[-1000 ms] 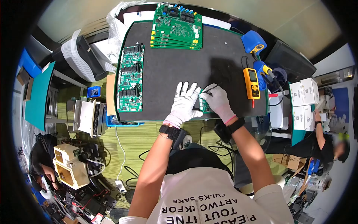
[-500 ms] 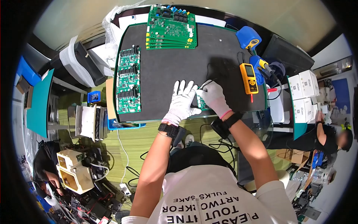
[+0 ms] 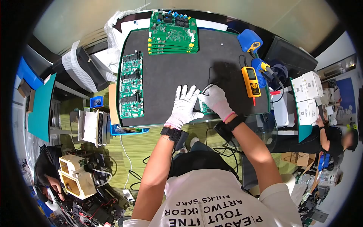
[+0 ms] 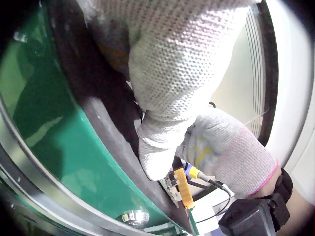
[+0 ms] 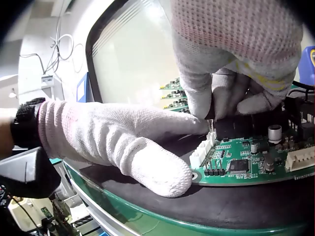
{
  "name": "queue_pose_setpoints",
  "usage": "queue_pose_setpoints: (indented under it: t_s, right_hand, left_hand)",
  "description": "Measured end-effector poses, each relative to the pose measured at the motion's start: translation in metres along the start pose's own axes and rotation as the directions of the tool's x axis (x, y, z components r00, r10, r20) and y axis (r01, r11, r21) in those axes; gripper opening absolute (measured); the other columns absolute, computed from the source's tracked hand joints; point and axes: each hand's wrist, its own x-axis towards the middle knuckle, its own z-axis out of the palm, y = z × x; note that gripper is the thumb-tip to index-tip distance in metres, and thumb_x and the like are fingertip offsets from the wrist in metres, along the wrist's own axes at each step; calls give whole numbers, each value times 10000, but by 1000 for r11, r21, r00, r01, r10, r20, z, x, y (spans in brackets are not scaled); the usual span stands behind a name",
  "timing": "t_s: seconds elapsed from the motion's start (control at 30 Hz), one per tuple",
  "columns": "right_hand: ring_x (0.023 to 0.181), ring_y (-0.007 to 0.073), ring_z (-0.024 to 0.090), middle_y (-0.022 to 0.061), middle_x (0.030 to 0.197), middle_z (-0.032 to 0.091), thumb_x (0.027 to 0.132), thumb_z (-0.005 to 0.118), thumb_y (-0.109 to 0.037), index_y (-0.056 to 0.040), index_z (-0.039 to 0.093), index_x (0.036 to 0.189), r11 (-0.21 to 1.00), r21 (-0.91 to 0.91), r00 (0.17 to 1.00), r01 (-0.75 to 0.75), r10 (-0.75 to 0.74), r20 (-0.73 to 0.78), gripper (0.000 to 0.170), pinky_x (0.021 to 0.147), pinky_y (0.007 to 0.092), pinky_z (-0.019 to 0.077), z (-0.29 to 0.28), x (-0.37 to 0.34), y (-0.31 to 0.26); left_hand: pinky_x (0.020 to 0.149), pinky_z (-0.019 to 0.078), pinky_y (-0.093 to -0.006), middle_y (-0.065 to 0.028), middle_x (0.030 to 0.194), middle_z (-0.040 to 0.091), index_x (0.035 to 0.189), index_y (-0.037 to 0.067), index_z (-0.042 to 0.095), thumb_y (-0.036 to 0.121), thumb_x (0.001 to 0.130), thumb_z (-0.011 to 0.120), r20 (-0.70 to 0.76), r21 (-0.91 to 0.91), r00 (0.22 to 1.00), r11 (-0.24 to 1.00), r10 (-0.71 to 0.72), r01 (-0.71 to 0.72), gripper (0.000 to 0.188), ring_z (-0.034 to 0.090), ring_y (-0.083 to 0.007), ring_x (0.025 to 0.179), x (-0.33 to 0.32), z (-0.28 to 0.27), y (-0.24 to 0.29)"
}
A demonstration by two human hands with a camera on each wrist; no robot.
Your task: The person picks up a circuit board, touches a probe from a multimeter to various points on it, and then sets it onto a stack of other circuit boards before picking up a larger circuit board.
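Note:
A green circuit board (image 5: 239,166) with white connectors lies on the dark mat at the table's near edge. My gloved left hand (image 3: 184,105) lies beside it, fingers straight and spread. The left thumb rests at the board's near corner in the right wrist view, while the index finger reaches past the connectors. Over the board, my gloved right hand (image 3: 216,99) pinches a thin black tool (image 3: 207,88). The tool's slim metal end points down at the row of white connectors (image 5: 203,151). The right hand covers much of the board in the head view.
Three boards (image 3: 131,85) line the mat's left side. Larger green boards (image 3: 173,32) are stacked at the back. A yellow handheld meter (image 3: 251,81) lies right, near a blue soldering-iron stand (image 3: 258,67) and a blue unit (image 3: 249,40). White boxes (image 3: 307,90) stand farther right.
The head view has shifted slightly. My right fingertips have come a little left, nearer the left hand, still pinching the tool. The left hand stays beside the board.

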Motion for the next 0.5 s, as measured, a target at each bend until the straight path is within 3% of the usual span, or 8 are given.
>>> queue_pose_setpoints:
  t_s: [0.2,0.43,0.5]
  right_hand:
    - [757,370,614,191,744,608,742,704,-299,4,624,733,998,-7,997,60,-60,-52,313,696,436,490,9,2,10]
    - [698,356,590,170,687,574,741,707,-271,-1,596,632,973,117,974,199,-183,-137,311,625,426,462,6,1,13]
    - [682,348,583,163,668,564,738,706,-263,-2,594,626,963,135,967,232,-213,-142,306,609,421,455,3,1,11]
  left_hand:
    - [1149,76,-479,-156,1445,345,1367,50,394,497,586,750,-4,-7,1000,1000,5,-5,967,234,-377,1366,0,0,0]
    - [1148,79,-481,-160,1446,345,1366,46,389,504,576,749,-48,-19,999,1000,20,-21,981,238,-389,1363,-1,3,-3]
    - [1146,83,-484,-151,1428,378,1341,81,441,525,629,723,-60,-20,998,1000,22,-24,885,246,-394,1358,0,1,-3]
